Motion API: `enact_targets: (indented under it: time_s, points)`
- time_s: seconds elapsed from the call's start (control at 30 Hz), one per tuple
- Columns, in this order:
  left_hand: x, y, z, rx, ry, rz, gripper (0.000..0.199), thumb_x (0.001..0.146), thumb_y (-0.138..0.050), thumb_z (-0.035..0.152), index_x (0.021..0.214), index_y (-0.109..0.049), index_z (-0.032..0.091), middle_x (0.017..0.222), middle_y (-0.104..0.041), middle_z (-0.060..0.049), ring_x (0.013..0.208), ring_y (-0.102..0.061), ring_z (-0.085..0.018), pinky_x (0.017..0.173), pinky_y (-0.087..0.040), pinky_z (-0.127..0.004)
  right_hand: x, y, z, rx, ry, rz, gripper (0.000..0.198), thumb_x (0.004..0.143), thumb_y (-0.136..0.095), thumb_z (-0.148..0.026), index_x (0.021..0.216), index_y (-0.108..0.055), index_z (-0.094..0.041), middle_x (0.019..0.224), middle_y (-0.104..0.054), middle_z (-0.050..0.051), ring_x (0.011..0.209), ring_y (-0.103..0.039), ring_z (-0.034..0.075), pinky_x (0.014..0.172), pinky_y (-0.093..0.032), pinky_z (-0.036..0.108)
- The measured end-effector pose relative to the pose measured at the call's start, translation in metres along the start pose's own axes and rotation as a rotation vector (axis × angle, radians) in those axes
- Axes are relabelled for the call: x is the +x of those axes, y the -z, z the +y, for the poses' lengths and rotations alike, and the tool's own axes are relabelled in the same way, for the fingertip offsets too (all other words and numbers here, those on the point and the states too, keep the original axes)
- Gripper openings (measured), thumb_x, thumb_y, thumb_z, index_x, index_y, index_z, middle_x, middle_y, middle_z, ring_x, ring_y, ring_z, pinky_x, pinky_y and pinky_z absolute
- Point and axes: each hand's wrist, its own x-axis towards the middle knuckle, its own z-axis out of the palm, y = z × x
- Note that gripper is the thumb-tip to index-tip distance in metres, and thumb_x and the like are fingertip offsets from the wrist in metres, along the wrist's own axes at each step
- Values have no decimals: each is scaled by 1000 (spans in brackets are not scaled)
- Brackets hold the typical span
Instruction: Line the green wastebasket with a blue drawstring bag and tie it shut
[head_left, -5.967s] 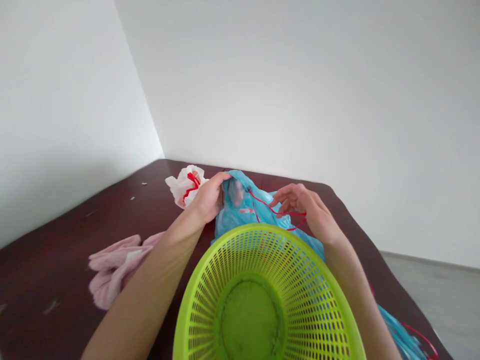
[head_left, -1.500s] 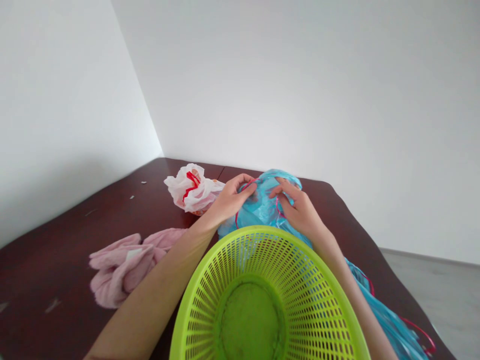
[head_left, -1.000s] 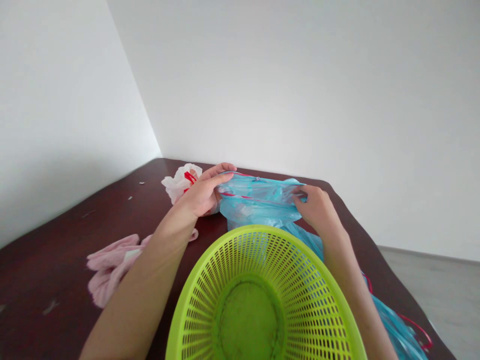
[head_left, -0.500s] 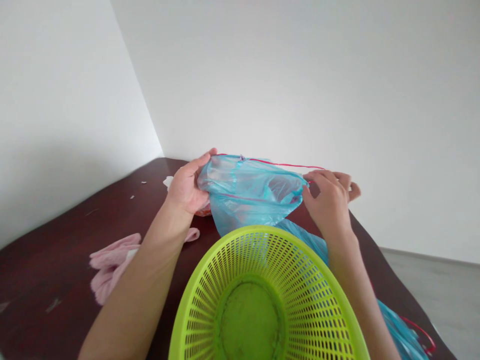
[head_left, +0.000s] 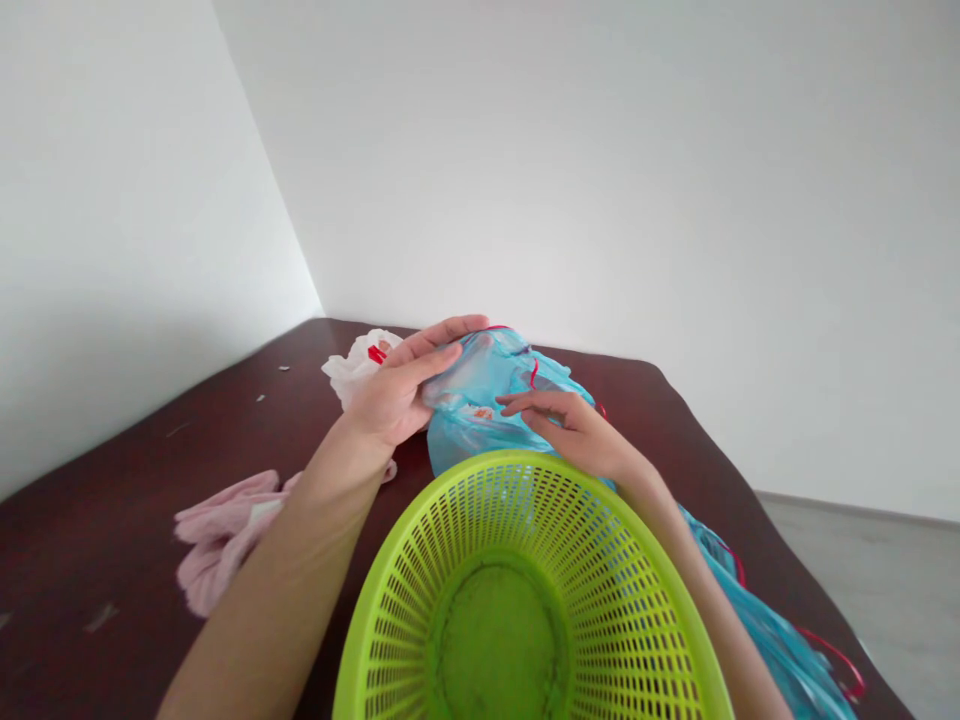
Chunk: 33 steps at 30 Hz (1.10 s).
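Observation:
My left hand (head_left: 409,385) grips the left end of a thin blue plastic bag (head_left: 491,365), its thumb and fingers around the edge. The bag is crumpled and see-through, with a red drawstring along its top. My right hand (head_left: 566,425) is just in front of the bag, its fingers stretched out and apart; whether the fingertips touch the film I cannot tell. Below both hands stands a lime-green slotted plastic basket (head_left: 495,630) with nothing in it. Its far rim hides the bag's lower part.
A white plastic bag (head_left: 349,370) with red print lies behind my left hand. A folded pink cloth (head_left: 217,530) rests left of my forearm on the dark red table (head_left: 112,560). More blue plastic (head_left: 780,620) with red string trails at the right edge. White walls (head_left: 525,180) stand behind.
My right hand has let go of the bag's right end and moved left and slightly down. The stretched bag has slackened and bunched up, and the white bag behind shows more.

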Motion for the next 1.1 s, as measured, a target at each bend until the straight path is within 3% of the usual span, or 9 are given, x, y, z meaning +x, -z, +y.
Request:
enact_targets:
  time_s: [0.2,0.33,0.47,0.63,0.7,0.77,0.9,1.0,1.1]
  points:
    - [-6,5,6,140,-24,-122,56,84,-106,32,137,-88,28,132,-89,-9,90,-84,-24,74,-71,-33,5,21,41,65,-100,381,42,111,-74,-55,139,-84,-26,142,-90,12,134,-85,32,121,-66,54]
    - [3,21,-1,529,-212,-196,63,88,-94,17,149,-83,28,149,-84,-11,128,-81,-31,98,-69,-35,-2,45,44,-99,-159,691,43,112,-62,-64,118,-80,-25,123,-89,11,117,-81,32,109,-65,48]
    - [18,32,-20,927,-364,-143,71,89,-69,1,153,-79,29,154,-82,-7,144,-75,-28,122,-58,-41,-6,48,45,-470,-267,795,41,110,-59,-60,116,-76,-23,116,-85,16,111,-76,37,108,-60,55]
    - [20,26,-22,936,-445,125,57,91,-66,2,142,-80,25,138,-85,-5,100,-75,-21,94,-58,-36,-7,41,42,-829,-312,858,33,106,-71,-52,109,-77,-20,115,-83,24,124,-72,46,125,-46,78]
    - [15,21,-16,861,-529,263,51,91,-66,2,134,-79,26,137,-84,-4,86,-69,-19,81,-54,-34,-8,40,40,-839,-329,871,35,105,-76,-55,101,-77,-21,111,-82,26,127,-70,50,124,-48,81]
    - [11,18,-11,824,-655,338,37,90,-65,0,114,-76,26,135,-82,-4,98,-72,-21,84,-55,-34,-9,40,39,-823,-328,858,36,104,-80,-57,100,-79,-21,114,-82,28,132,-69,54,124,-47,84]
    - [11,22,-12,1007,-720,241,33,93,-56,-3,75,-66,23,146,-81,-6,124,-76,-27,107,-58,-42,-19,35,42,-839,-335,679,39,100,-87,-53,121,-83,-20,135,-82,29,148,-66,60,130,-41,86]
    - [18,31,-25,1181,-539,113,46,103,-50,0,103,-89,24,176,-68,-9,135,-78,-31,122,-58,-53,-33,31,43,-856,-451,458,47,90,-95,-46,128,-83,-22,140,-83,27,147,-69,61,126,-44,88]
    - [23,37,-38,1257,-458,87,59,106,-57,4,156,-79,25,190,-54,-15,165,-63,-38,134,-55,-58,-40,28,37,-836,-482,380,59,82,-101,-39,135,-81,-25,146,-81,26,147,-70,62,125,-44,90]
